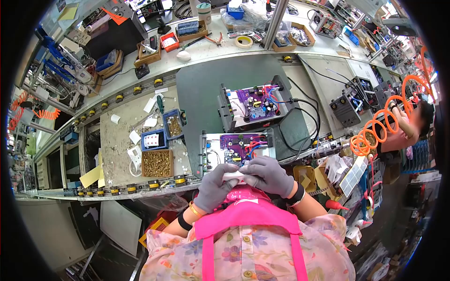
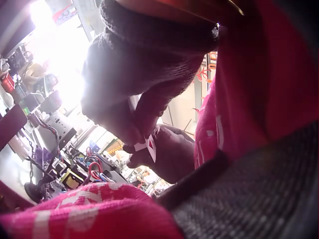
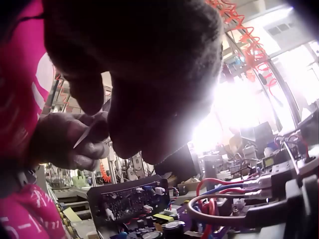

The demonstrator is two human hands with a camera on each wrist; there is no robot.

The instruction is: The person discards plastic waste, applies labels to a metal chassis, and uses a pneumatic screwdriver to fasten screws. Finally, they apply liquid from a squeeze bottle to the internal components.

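Both hands wear grey gloves and meet at the near edge of an open unit with a purple circuit board [image 1: 236, 149]. Between the fingertips of the left hand [image 1: 214, 188] and right hand [image 1: 271, 176] is a small white piece [image 1: 233, 176], pinched from both sides. A red mark shows on the thin white piece [image 2: 152, 148] in the left wrist view; it looks like a label or slip. From the right wrist, its edge [image 3: 83, 136] sticks out by the left hand's thumb. Gloves cover the rest of it.
A second open unit [image 1: 251, 105] stands behind on the dark green board [image 1: 197, 84], black cables beside it. To the left are a box of brass screws [image 1: 157, 164], a blue bin [image 1: 154, 139] of white red-marked pieces and another blue bin [image 1: 174, 125]. An orange coiled hose [image 1: 375, 129] hangs right.
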